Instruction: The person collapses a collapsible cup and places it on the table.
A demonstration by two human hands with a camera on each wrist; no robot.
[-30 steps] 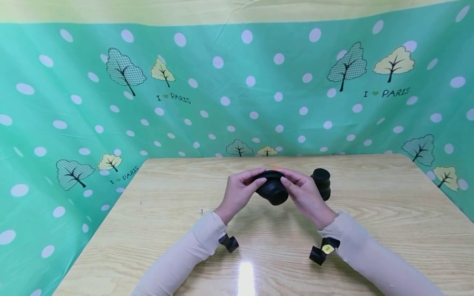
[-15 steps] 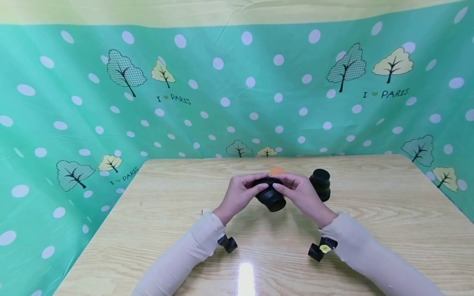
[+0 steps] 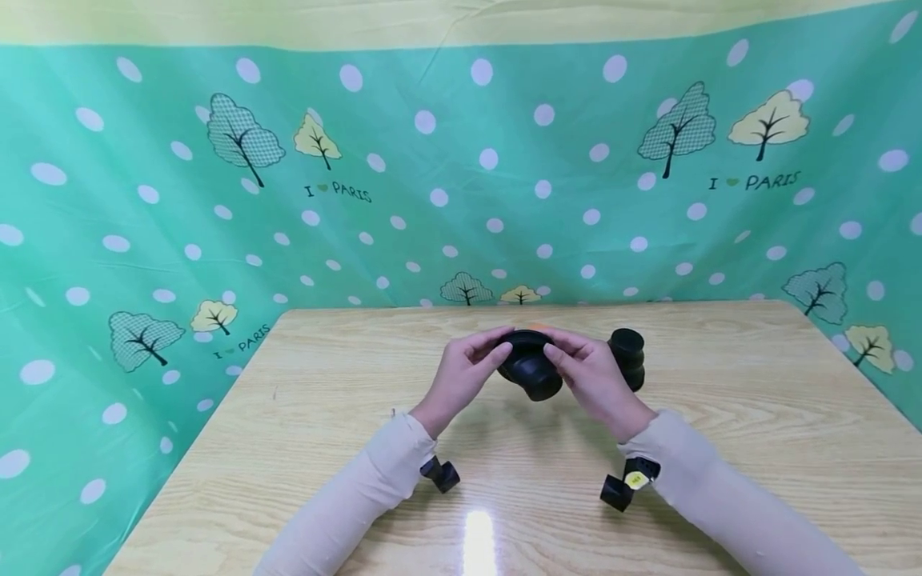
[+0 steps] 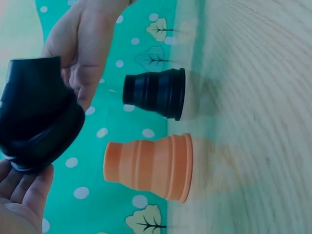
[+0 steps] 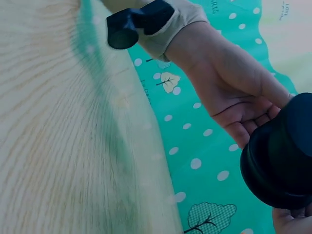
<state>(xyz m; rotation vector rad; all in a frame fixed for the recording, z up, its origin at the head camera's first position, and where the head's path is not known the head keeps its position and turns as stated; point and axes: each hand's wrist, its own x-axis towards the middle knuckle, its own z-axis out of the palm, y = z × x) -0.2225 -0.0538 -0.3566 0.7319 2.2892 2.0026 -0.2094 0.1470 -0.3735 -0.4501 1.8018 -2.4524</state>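
Note:
Both hands hold a black collapsible cup point(image 3: 535, 372) by its wide rim, above the table. The cup is tilted, its narrow base facing down toward me, and its folded tiers bulge near the rim in the left wrist view. My left hand point(image 3: 463, 374) grips the left side, thumb in front and fingers behind. On the right side, my right hand point(image 3: 599, 390) pinches the rim the same way. Behind them, a second black cup point(image 4: 153, 94) and an orange cup point(image 4: 148, 167) stand rim down, extended. The hands nearly hide the orange one in the head view.
The wooden table point(image 3: 324, 448) reaches back to a green dotted curtain point(image 3: 403, 232) along its far edge. A black camera mount point(image 3: 617, 490) sits on the right wrist, another point(image 3: 441, 475) on the left. A small mark lies left of the left hand.
Half a second ago the held cup dipped lower with the thumbs close together, showing more of the orange cup. Now it is raised again, and the thumbs are farther apart.

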